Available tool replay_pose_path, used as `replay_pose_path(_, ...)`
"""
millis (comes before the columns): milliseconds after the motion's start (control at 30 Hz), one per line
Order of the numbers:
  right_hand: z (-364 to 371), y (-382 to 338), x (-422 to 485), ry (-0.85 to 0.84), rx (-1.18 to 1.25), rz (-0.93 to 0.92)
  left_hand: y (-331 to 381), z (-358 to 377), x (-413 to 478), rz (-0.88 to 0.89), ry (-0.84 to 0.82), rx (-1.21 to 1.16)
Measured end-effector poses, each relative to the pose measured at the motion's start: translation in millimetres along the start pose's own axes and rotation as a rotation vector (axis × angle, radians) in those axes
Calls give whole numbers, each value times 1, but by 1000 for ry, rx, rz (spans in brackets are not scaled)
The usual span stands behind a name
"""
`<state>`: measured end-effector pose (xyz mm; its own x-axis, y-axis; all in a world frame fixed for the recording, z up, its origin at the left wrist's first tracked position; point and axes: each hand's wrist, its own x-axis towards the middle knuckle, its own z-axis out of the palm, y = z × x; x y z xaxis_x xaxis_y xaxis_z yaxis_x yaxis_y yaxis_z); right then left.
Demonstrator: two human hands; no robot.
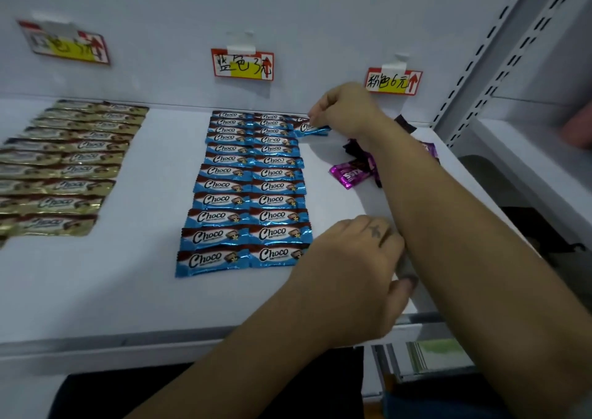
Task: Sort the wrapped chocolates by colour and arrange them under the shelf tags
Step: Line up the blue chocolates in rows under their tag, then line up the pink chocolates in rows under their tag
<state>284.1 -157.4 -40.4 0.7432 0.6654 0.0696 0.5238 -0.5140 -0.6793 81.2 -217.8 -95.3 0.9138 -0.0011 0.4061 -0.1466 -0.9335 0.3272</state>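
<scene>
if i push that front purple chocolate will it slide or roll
Likely slides, not rolls: the purple chocolate is a flattish pack on the smooth shelf. Its glossy foil looks slippery, and its crimped ends probably flex. It seems light.

Our right forearm (464, 220) and left forearm (256, 338) are bare. Our left hand (352, 268) carries a small dark mark (375, 231) on one finger, tattoo-like, too blurred to read. Our right hand (347, 114) is unmarked.
</scene>
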Motion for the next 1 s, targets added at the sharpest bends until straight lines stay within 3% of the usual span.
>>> replay_pose_path(167, 18, 6, 8, -16, -237, -72, -2, -3, 4, -16, -9, 27)
replay_pose_path(300, 13, 11, 5, 78, -508, -184, -4, -7, 6, -121, -46, 147)
replay_pose_path(533, 1, 11, -13, -218, -533, -293, -7, -4, 3, -301, -23, 175)
replay_pose_path(1000, 8, 16, -15, -246, -601, -271, -7, 2, 4, -311, -28, 171)
